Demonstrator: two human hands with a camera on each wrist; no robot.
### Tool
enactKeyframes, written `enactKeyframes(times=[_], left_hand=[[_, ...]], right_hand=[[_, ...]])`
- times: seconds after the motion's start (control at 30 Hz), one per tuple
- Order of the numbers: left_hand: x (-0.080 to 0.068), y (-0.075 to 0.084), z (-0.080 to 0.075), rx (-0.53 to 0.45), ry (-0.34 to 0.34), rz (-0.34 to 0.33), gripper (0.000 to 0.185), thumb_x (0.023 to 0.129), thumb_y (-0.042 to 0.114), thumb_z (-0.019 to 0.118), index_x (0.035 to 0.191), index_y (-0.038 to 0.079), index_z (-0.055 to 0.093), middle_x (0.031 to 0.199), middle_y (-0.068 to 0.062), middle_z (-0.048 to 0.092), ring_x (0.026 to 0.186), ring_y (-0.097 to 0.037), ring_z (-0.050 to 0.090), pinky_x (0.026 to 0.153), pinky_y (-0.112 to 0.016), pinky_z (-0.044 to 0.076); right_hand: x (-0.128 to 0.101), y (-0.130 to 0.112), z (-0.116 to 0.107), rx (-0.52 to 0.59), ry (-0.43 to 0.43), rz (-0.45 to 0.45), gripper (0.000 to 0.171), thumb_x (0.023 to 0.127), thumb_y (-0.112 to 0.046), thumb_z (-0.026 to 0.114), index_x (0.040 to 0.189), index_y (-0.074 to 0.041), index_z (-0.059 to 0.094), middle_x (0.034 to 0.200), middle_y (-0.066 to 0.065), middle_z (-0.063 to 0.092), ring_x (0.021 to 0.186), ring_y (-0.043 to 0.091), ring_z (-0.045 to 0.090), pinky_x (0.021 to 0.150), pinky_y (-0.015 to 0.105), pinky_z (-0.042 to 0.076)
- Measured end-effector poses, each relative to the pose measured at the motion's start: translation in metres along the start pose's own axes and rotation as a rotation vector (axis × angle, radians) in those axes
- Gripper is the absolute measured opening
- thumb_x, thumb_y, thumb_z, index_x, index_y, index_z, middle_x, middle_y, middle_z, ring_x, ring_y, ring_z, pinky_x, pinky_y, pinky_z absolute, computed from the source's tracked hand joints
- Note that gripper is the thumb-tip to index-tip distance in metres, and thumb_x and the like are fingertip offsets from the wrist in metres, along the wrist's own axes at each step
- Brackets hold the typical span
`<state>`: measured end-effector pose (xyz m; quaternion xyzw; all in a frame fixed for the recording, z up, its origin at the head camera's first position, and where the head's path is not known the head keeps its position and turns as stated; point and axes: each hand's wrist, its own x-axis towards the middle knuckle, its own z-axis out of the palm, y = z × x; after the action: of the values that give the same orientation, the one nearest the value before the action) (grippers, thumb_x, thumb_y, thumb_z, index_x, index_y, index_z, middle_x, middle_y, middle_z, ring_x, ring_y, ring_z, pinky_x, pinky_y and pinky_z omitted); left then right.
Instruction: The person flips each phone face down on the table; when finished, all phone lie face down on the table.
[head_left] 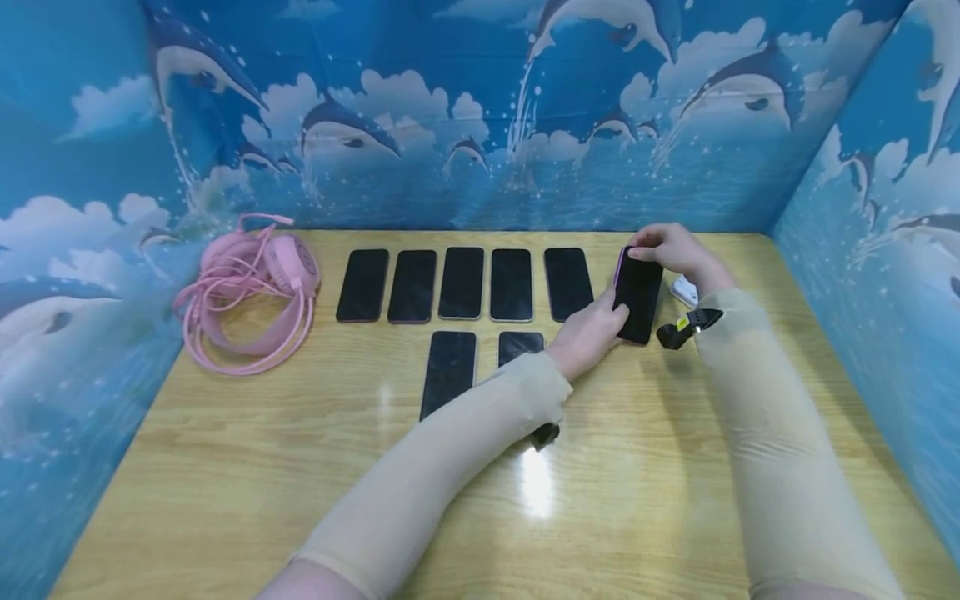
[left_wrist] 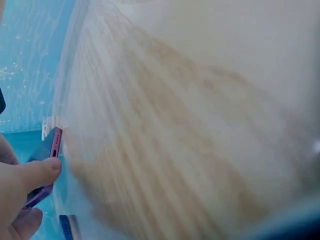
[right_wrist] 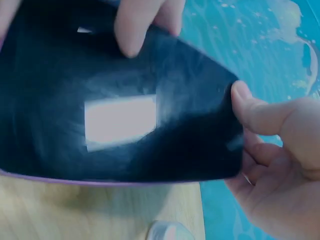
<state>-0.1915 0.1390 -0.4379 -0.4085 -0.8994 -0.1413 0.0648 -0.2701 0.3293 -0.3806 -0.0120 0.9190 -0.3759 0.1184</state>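
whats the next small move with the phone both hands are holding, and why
Probably lower the phone flat onto the table at the right end of the upper row. The left hand and right hand hold it tilted beside the five phones lying there, and that spot looks free.

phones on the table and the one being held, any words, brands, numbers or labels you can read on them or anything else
None can be read.
Held phone, gripped by the left hand and right hand: dark screen, only a white glare patch in the right wrist view.
Phones in the row: screens dark, no marks.
Pink headset: no lettering visible.
Small yellow tag on the right wrist strap: too small to read.
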Motion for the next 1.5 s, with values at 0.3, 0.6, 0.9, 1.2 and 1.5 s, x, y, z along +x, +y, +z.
enactKeyframes(times=[0.3,0.6,0.9,1.2,1.5], left_hand=[[0.004,0.002,0.001,0.147,-0.069,-0.056,0.025,0.094,0.025,0.061,0.112,0.008,0.065,0.121,-0.011,0.055,0.093,-0.016,0.061,0.068,-0.025,0.056],[0.008,-0.001,0.004,0.104,-0.093,-0.106,0.026,0.089,0.035,0.067,0.103,0.013,0.07,0.118,-0.007,0.059,0.104,-0.016,0.058,0.079,-0.026,0.054],[0.013,-0.008,0.005,0.145,-0.134,-0.127,0.021,0.091,0.033,0.064,0.102,0.017,0.073,0.106,-0.002,0.06,0.104,-0.015,0.057,0.076,-0.025,0.055],[0.013,-0.004,0.004,0.187,-0.108,-0.125,0.016,0.094,0.023,0.061,0.105,0.017,0.071,0.113,-0.001,0.062,0.118,-0.015,0.051,0.082,-0.023,0.054],[-0.042,-0.017,-0.041,0.001,-0.079,-0.086,0.045,0.097,0.027,0.056,0.137,0.007,0.052,0.144,-0.011,0.044,0.137,-0.021,0.034,0.106,-0.03,0.038]], right_hand=[[0.008,-0.005,0.019,-0.092,0.053,0.029,0.032,0.097,-0.021,0.057,0.12,0.001,0.061,0.12,0.025,0.057,0.108,0.038,0.052,0.09,0.052,0.044],[0.02,0.002,0.035,-0.151,0.037,-0.023,0.031,0.096,-0.011,0.056,0.124,0.002,0.061,0.125,0.026,0.057,0.115,0.04,0.051,0.097,0.053,0.041],[0.034,0.006,0.048,-0.125,0.104,-0.081,0.03,0.094,-0.006,0.058,0.123,0.004,0.061,0.123,0.026,0.058,0.116,0.04,0.05,0.098,0.051,0.041],[0.031,0.01,0.047,-0.158,0.063,-0.067,0.038,0.097,-0.009,0.055,0.133,0.002,0.052,0.136,0.026,0.047,0.128,0.041,0.038,0.106,0.053,0.032],[-0.025,-0.004,0.046,-0.25,0.082,-0.144,0.043,0.098,-0.012,0.054,0.136,0.005,0.047,0.14,0.029,0.041,0.132,0.044,0.032,0.108,0.057,0.026]])
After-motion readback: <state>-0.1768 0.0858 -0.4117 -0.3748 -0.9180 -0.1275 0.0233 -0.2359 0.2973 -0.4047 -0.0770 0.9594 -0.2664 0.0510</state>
